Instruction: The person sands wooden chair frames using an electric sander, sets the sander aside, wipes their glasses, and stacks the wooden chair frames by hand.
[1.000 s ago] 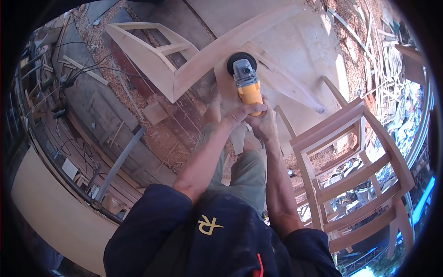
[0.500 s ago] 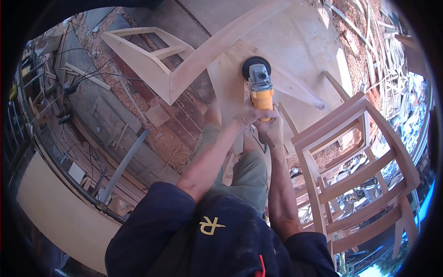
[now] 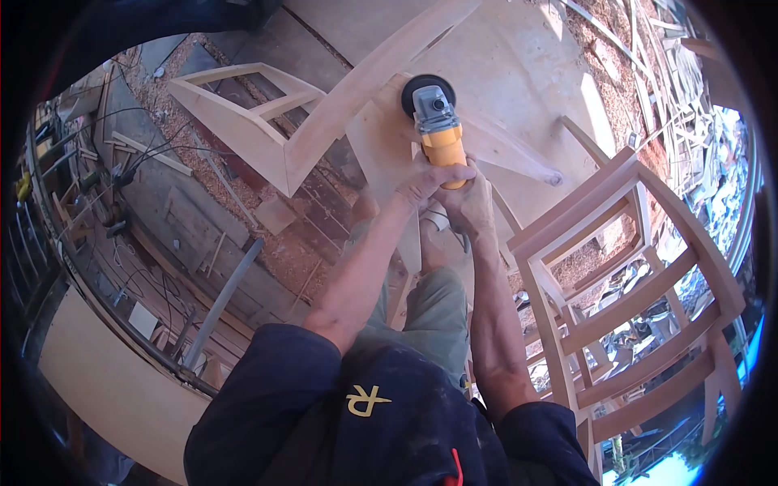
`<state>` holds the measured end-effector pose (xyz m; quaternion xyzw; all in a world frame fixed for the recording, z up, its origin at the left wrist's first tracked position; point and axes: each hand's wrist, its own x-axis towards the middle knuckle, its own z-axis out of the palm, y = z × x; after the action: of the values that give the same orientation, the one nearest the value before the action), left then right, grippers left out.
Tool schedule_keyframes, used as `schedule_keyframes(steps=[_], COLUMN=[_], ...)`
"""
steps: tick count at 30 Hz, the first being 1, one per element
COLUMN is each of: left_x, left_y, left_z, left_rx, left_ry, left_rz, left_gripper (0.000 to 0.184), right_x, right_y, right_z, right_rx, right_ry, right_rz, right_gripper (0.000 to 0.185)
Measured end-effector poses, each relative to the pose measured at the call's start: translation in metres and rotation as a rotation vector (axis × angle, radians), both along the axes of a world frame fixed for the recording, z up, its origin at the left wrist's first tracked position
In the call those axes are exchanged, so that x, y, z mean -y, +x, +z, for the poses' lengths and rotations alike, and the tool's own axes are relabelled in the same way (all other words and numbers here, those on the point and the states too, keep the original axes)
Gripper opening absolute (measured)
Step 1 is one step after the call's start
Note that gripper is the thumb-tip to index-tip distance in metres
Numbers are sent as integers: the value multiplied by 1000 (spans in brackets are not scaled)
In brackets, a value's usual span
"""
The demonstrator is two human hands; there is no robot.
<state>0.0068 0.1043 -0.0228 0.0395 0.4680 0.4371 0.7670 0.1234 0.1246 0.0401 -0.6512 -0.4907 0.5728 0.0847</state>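
Note:
A yellow-and-grey angle grinder (image 3: 442,134) with a round black disc (image 3: 415,84) is gripped at its rear end by both hands. My left hand (image 3: 423,181) closes over the left side of the yellow body, thumb across it. Wrapped round the rear from the right is my right hand (image 3: 472,201). The disc lies against or just over a pale wooden chair frame (image 3: 381,138); exact contact is hard to tell. From this frame a long curved rail (image 3: 365,77) runs up and a tapering leg (image 3: 519,154) reaches right.
A second wooden chair (image 3: 640,300) with a slatted back stands close on the right. Wood shavings (image 3: 612,81) and offcuts cover the ground. Black cables (image 3: 154,146) lie at left, near a grey pipe (image 3: 223,304). A pale board (image 3: 105,381) is at lower left.
The grinder and both hands have shifted up and slightly left in view. The frame under the disc also appears a little further left. Both hands keep their grip.

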Motion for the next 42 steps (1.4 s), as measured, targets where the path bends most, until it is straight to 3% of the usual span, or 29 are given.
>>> schedule_keyframes(steps=[8,20,23,25,26,29,32,35,38,42], left_x=[1,0,-6,9,8,13,22,27,16,6], left_y=[59,152,174,199,202,192,151,112,101,139], left_z=[-9,3,7,-34,-31,-9,-2,0,-1,-15], left_rx=[-142,3,28,46,51,-38,-40,-21,50,36], left_ry=[84,13,-5,-12,-17,58,-5,-26,-59,-3], left_rz=[-280,-575,-643,-722,-758,-760,-642,-533,-486,-573], left_gripper=[51,50,41,42,42,38,57,46,51,49], right_x=[30,77,85,94,98,113,108,94,72,71], right_y=[58,144,167,180,182,178,138,106,104,133], right_z=[-10,-25,-33,-35,-38,-42,-32,-24,-17,-18], right_rx=[-7,65,79,35,10,23,42,36,44,16], right_ry=[102,124,45,16,1,12,156,111,43,77], right_rz=[-194,-499,-575,-633,-658,-662,-594,-491,-421,-545], right_gripper=[58,51,49,49,49,48,51,55,59,57])
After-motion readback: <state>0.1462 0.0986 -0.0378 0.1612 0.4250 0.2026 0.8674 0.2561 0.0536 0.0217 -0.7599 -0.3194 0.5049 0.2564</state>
